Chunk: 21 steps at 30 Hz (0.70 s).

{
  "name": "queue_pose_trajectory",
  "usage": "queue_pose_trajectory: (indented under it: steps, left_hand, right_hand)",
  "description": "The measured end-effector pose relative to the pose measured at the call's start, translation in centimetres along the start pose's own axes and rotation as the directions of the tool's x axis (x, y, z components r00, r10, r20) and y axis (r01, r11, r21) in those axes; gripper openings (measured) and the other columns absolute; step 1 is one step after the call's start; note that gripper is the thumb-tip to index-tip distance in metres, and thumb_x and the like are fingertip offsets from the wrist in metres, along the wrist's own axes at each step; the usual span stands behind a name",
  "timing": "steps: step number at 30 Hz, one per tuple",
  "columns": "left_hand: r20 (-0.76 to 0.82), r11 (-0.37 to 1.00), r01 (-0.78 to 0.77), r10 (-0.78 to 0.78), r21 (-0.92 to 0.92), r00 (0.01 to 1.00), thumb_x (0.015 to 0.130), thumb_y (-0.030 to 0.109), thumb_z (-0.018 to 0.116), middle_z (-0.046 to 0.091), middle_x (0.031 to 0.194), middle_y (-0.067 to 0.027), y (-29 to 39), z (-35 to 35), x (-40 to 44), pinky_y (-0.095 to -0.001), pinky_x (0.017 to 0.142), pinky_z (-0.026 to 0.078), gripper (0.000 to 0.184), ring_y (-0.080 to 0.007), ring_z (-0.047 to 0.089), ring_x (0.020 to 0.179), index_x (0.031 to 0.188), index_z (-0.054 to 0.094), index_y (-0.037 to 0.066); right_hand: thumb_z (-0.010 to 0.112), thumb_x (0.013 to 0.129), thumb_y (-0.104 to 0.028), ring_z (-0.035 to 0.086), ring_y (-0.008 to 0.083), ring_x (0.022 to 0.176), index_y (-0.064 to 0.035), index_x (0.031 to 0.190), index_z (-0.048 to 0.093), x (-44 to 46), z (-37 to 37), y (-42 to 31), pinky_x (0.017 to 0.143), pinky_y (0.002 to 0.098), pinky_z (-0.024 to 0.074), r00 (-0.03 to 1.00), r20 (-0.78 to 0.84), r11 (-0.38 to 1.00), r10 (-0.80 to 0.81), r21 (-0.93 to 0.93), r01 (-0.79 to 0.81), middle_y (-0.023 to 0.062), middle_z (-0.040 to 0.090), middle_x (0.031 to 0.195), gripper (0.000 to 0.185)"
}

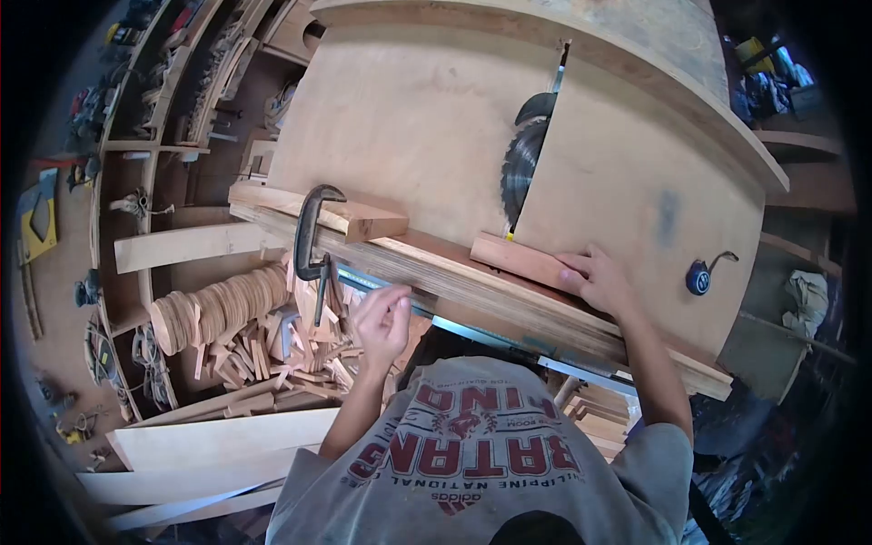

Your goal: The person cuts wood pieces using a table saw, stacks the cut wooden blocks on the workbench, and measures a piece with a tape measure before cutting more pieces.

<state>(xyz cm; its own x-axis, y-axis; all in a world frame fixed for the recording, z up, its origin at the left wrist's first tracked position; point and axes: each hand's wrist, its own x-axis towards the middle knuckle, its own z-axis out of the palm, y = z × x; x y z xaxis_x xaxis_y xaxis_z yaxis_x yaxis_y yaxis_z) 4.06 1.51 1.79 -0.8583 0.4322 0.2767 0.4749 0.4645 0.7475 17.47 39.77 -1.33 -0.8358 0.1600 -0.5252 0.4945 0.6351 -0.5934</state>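
My right hand (597,282) grips the end of a short wooden block (522,261), thumb on its near side. The block lies along the wooden fence (445,265) at the front of the saw table (409,109). Just beyond the block's left end, a circular saw blade (522,168) stands up through a slot; I cannot tell whether it spins. My left hand (381,322) is held in the air in front of the fence, fingers curled, with nothing visible in them. To its left, a C-clamp (311,227) is tightened over a wooden stop block (377,222) and the fence.
A blue tape measure (698,278) lies at the table's right. Wood offcuts (259,359) are piled below left, beside a row of round wooden discs (222,304). Shelves (150,145) with tools stand at the left. A raised board (545,27) borders the table's far side.
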Motion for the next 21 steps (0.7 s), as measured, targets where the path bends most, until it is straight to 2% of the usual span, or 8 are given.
queue_pose_trajectory:
  steps: [2,6,8,14,17,19,20,21]
  left_hand:
    - [0.004,0.999,0.026,-0.026,0.036,1.000,0.090,-0.001,0.072,0.078,0.098,-0.0177,0.1,0.0,-1.5,-0.0388,0.081,0.059,0.012,-0.0321,0.076,0.090,0.100,0.077,-0.003]
    - [0.011,0.998,-0.036,0.035,0.046,0.999,0.088,0.000,0.073,0.078,0.101,-0.0171,0.5,0.5,-0.7,-0.0397,0.082,0.059,0.017,-0.0322,0.075,0.091,0.105,0.078,-0.001]
    - [0.000,0.997,-0.033,0.033,0.064,0.999,0.088,0.000,0.073,0.078,0.103,-0.0167,0.2,0.8,-0.2,-0.0404,0.084,0.058,0.018,-0.0326,0.074,0.093,0.105,0.078,-0.001]
    - [0.014,0.982,-0.125,0.124,0.145,0.992,0.087,0.001,0.072,0.078,0.108,-0.0157,0.9,2.7,3.6,-0.0430,0.092,0.055,0.019,-0.0342,0.073,0.099,0.106,0.078,-0.001]
    - [0.178,0.972,-0.185,0.158,0.147,0.971,0.088,0.000,0.068,0.078,0.110,-0.0170,2.4,4.4,8.2,-0.0447,0.093,0.055,0.021,-0.0350,0.073,0.100,0.107,0.078,-0.001]
    - [0.343,0.953,-0.225,0.145,0.205,0.928,0.092,0.000,0.063,0.077,0.116,-0.0186,1.7,5.4,10.5,-0.0474,0.095,0.055,0.028,-0.0375,0.073,0.108,0.116,0.077,-0.001]
    - [0.343,0.952,-0.227,0.147,0.205,0.928,0.092,0.000,0.063,0.077,0.116,-0.0186,1.1,5.8,11.0,-0.0474,0.095,0.055,0.028,-0.0375,0.073,0.108,0.116,0.077,-0.001]
    - [0.455,0.962,-0.177,0.065,0.207,0.888,0.092,0.004,0.060,0.077,0.118,-0.0179,0.6,6.1,11.6,-0.0468,0.095,0.056,0.032,-0.0370,0.072,0.110,0.120,0.077,0.002]
  right_hand:
    - [0.065,0.102,-0.034,0.063,0.0372,0.115,-0.0147,0.132,0.076,-0.2,0.6,0.6,0.100,0.0490,0.0525,0.986,-0.082,0.987,-0.148,-0.069,0.142,0.0164,0.068,0.113,0.038]
    - [0.065,0.102,-0.033,0.065,0.0343,0.109,-0.0150,0.131,0.077,-0.5,1.0,0.7,0.098,0.0472,0.0533,0.974,-0.102,0.968,-0.202,-0.175,0.182,0.0157,0.069,0.113,0.036]
    - [0.066,0.101,-0.030,0.065,0.0327,0.105,-0.0142,0.130,0.078,-0.6,0.6,-0.1,0.097,0.0453,0.0536,0.993,-0.056,0.994,-0.109,-0.016,0.108,0.0152,0.069,0.109,0.034]
    - [0.069,0.100,-0.028,0.063,0.0331,0.096,-0.0131,0.127,0.079,0.1,2.1,1.9,0.088,0.0459,0.0525,0.963,-0.129,0.971,-0.238,-0.046,0.234,0.0143,0.066,0.096,0.032]
    - [0.069,0.099,-0.029,0.062,0.0332,0.094,-0.0119,0.126,0.079,0.0,2.0,1.3,0.086,0.0460,0.0517,0.969,-0.124,0.977,-0.214,-0.040,0.211,0.0143,0.065,0.095,0.033]
    - [0.069,0.099,-0.029,0.062,0.0333,0.095,-0.0118,0.126,0.079,0.3,2.4,1.7,0.086,0.0459,0.0517,0.962,-0.131,0.971,-0.241,-0.045,0.237,0.0144,0.065,0.095,0.033]
    - [0.069,0.100,-0.029,0.062,0.0334,0.095,-0.0116,0.126,0.079,0.3,2.5,1.9,0.087,0.0458,0.0517,0.955,-0.143,0.965,-0.261,-0.050,0.256,0.0145,0.065,0.095,0.033]
    - [0.069,0.100,-0.029,0.062,0.0334,0.095,-0.0116,0.126,0.079,0.3,2.5,1.8,0.087,0.0458,0.0517,0.954,-0.148,0.966,-0.259,-0.049,0.255,0.0145,0.065,0.095,0.033]
